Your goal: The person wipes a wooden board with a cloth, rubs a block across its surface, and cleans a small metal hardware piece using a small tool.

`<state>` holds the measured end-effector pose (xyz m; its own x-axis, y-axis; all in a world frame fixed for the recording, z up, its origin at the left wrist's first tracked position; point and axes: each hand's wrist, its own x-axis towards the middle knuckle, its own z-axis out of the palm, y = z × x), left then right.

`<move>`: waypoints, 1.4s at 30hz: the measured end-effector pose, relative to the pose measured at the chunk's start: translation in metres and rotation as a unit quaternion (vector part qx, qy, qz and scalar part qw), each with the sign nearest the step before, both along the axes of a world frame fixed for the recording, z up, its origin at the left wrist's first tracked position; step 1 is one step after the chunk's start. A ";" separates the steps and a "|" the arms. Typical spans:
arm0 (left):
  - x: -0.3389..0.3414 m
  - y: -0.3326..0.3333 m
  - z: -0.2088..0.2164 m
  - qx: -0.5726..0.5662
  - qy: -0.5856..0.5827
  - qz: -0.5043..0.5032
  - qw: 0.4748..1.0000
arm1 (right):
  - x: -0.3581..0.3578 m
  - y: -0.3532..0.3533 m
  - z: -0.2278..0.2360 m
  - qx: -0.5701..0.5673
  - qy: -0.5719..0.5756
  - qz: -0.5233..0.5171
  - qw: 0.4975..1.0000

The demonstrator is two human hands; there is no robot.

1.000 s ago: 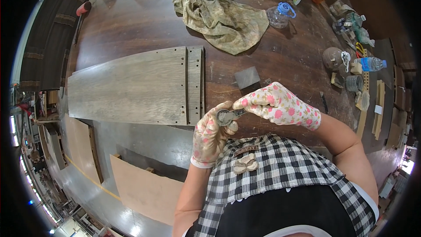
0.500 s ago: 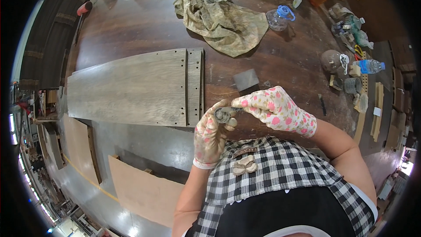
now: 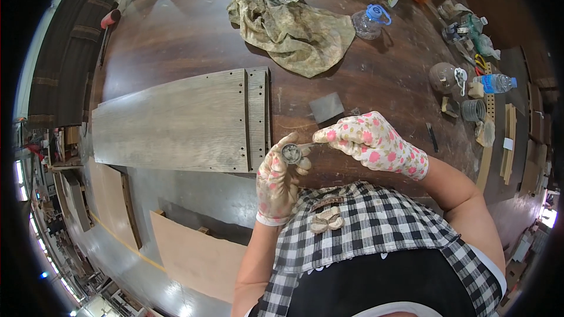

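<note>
My left hand (image 3: 276,185), in a stained floral glove, is closed around a small round cup (image 3: 291,154) with grey-white paste in it. In the pink-flowered glove, my right hand (image 3: 364,141) pinches a thin metal tool (image 3: 309,145) like a small spatula. The tool's other end reaches the cup's rim; whether it touches the paste I cannot tell. Just beyond my hands lies a flat grey square pad (image 3: 327,108). Left of my left hand are stacked grey wood-grain boards (image 3: 170,120) with small dark holes along their right ends.
A crumpled camouflage cloth (image 3: 294,32) lies on the brown table (image 3: 176,41). Near it stands a clear jug with a blue cap (image 3: 370,22). Bottles, jars and a water bottle (image 3: 495,83) line the right side. A red-headed mallet (image 3: 110,19) lies far left. Tan panels (image 3: 197,252) stand below the table's edge.
The cup has tipped so its opening and paste show more fully. The tool has drawn slightly back toward the rim, showing more of its length. Both hands stay almost in place.
</note>
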<state>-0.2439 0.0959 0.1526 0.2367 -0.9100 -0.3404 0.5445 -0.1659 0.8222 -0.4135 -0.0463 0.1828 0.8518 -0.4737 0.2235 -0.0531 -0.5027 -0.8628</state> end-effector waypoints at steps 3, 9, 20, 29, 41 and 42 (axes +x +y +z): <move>-0.005 -0.003 0.009 0.006 0.034 0.025 0.999 | 0.001 0.004 -0.002 0.011 0.026 -0.021 0.999; -0.007 -0.001 0.012 -0.011 -0.039 0.030 0.999 | 0.009 0.011 0.000 0.016 0.059 -0.038 0.997; 0.001 -0.001 0.012 -0.007 0.085 0.019 0.996 | 0.009 -0.003 -0.002 0.021 0.013 0.034 0.999; 0.003 -0.002 0.006 0.006 0.084 -0.006 0.996 | 0.006 -0.007 0.000 -0.234 0.044 0.075 0.968; -0.005 -0.004 0.013 -0.013 -0.069 0.018 0.997 | 0.011 0.017 -0.004 -0.090 0.032 -0.036 0.995; -0.007 -0.004 0.011 -0.022 -0.106 0.023 0.994 | 0.011 0.021 -0.007 -0.091 0.024 -0.050 0.994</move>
<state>-0.2504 0.0915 0.1637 0.3400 -0.9095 -0.2392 0.3637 -0.1074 0.9253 -0.4025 -0.0253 0.1756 0.8141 -0.5122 0.2738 -0.1491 -0.6400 -0.7538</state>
